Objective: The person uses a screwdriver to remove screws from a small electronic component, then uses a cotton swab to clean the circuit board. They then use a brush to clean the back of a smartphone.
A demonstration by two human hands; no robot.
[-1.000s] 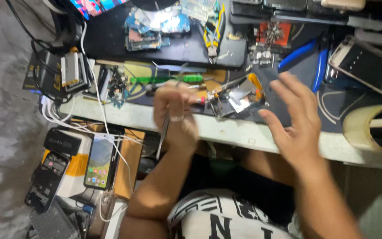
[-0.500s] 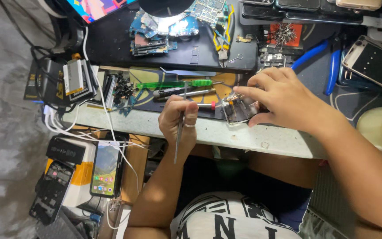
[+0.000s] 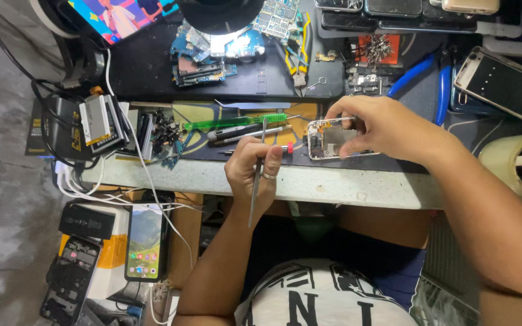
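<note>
Tweezers [image 3: 258, 172] in left hand [image 3: 254, 172]; right hand [image 3: 382, 128] grips opened phone [image 3: 333, 140].

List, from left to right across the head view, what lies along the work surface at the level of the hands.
Battery pack → pile of small black parts → green screwdriver → left hand holding tweezers → opened phone → right hand → roll of tape.

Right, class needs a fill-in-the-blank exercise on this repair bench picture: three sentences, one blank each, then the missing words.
1. The left hand holds a thin metal ____ upright.
2. The right hand grips an opened ____ on the dark mat.
3. The screwdriver lying above the left hand has a clear ____ handle.

Missing words: tweezers; phone; green
</note>
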